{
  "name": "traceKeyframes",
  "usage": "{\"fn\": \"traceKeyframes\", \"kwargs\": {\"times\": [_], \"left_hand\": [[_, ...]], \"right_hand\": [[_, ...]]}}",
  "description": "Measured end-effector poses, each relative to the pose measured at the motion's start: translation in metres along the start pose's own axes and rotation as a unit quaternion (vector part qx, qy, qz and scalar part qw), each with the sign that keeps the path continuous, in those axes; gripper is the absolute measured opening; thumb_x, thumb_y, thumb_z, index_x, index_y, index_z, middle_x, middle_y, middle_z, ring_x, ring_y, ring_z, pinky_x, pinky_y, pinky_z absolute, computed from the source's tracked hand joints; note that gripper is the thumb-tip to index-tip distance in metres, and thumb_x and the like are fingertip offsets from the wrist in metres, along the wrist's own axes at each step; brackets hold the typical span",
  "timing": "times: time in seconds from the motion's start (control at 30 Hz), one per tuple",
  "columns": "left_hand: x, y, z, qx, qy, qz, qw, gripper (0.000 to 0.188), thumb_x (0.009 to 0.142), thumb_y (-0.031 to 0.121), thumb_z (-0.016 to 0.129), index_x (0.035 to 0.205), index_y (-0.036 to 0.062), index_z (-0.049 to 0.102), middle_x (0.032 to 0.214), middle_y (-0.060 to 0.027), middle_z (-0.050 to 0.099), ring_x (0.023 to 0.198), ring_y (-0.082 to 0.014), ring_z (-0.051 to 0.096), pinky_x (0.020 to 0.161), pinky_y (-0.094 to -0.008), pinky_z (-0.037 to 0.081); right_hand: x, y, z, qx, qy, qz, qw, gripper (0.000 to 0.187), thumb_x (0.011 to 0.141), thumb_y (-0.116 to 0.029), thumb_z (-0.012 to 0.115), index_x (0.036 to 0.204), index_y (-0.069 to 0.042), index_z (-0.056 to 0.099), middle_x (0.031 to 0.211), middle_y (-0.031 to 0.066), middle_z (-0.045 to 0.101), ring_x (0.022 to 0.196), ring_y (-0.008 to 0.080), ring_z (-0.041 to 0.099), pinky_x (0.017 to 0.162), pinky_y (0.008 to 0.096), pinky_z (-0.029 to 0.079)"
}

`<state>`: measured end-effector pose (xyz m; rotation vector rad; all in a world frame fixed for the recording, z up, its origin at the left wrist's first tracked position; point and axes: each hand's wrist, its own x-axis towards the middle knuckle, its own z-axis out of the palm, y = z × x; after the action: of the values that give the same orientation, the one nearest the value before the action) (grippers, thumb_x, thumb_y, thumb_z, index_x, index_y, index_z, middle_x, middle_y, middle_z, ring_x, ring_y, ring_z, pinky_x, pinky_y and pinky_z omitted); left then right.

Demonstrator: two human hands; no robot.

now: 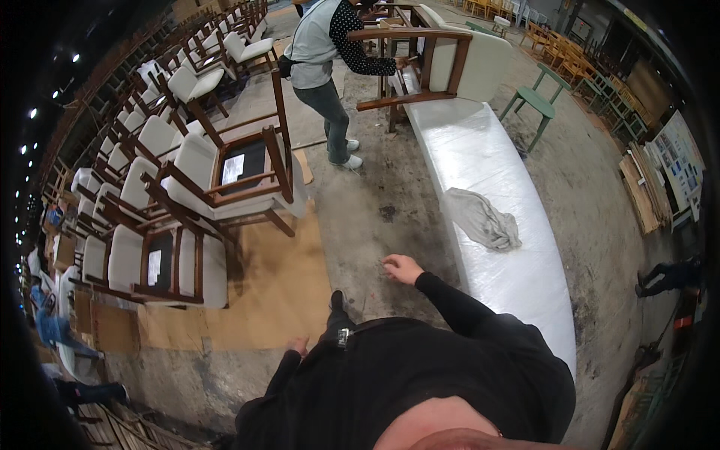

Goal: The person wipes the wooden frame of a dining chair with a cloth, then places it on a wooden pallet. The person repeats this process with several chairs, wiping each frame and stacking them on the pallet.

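My right hand (403, 268) hangs over the bare concrete floor, left of the long wrapped surface. Its fingers are loosely bent and a little apart, with nothing in them. My left hand (298, 345) hangs low beside my body, above the floor near the brown sheet; its fingers are mostly hidden. Nearest to my right hand lies a crumpled grey cloth (484, 219), on the long surface covered in shiny clear plastic (517, 292). Neither hand touches anything that I can see.
Ahead, a person (321, 60) handles an upturned white-padded wooden chair (472, 64) at the surface's far end. Stacked chairs (247, 180) stand left on brown floor covering (277, 277). A green chair (536, 105) stands at the right, near flat boards (645, 187).
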<state>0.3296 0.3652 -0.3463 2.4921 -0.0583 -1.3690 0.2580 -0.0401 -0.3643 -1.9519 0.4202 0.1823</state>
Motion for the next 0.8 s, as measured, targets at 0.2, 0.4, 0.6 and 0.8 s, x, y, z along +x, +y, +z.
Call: {"fn": "traceKeyframes", "kwargs": {"times": [0.2,0.4,0.6,0.8], "left_hand": [[0.071,-0.017,-0.137,-0.227,0.007,-0.059,0.972,0.032,0.092,0.032,0.056,0.096,0.0017,0.064,0.080,-0.0176,0.070,0.075,-0.0275,0.072,0.060,-0.0413,0.054],[0.137,0.034,-0.303,-0.241,0.143,-0.059,0.958,0.006,0.090,0.008,0.053,0.095,0.0043,0.052,0.069,-0.0151,0.062,0.053,-0.0251,0.065,0.042,-0.0391,0.050],[0.173,0.142,-0.338,-0.347,0.150,0.099,0.920,0.008,0.092,0.012,0.052,0.087,0.0060,0.050,0.068,-0.0122,0.060,0.054,-0.0250,0.062,0.043,-0.0367,0.050],[0.140,0.341,-0.365,-0.344,0.067,0.480,0.804,0.020,0.101,0.022,0.056,0.090,0.0058,0.054,0.075,-0.0071,0.064,0.068,-0.0177,0.066,0.062,-0.0319,0.055]], "right_hand": [[-0.003,0.067,-0.013,-0.217,0.021,0.309,0.926,0.038,0.086,-0.030,0.053,0.097,0.001,0.073,0.101,0.0269,0.069,0.098,0.0444,0.065,0.086,0.0471,0.052],[-0.033,0.067,0.008,-0.097,0.034,0.434,0.895,0.032,0.088,-0.028,0.058,0.087,0.001,0.072,0.073,0.0153,0.073,0.066,0.0221,0.073,0.066,0.0372,0.059],[0.032,0.015,-0.012,-0.104,0.203,0.266,0.936,0.033,0.094,-0.033,0.057,0.089,-0.003,0.071,0.068,0.0110,0.070,0.058,0.0202,0.068,0.057,0.0356,0.055],[0.095,-0.066,-0.173,0.467,0.497,0.053,0.729,0.029,0.102,-0.029,0.055,0.114,-0.002,0.058,0.089,0.0102,0.066,0.079,0.0212,0.067,0.069,0.0337,0.054]]}}
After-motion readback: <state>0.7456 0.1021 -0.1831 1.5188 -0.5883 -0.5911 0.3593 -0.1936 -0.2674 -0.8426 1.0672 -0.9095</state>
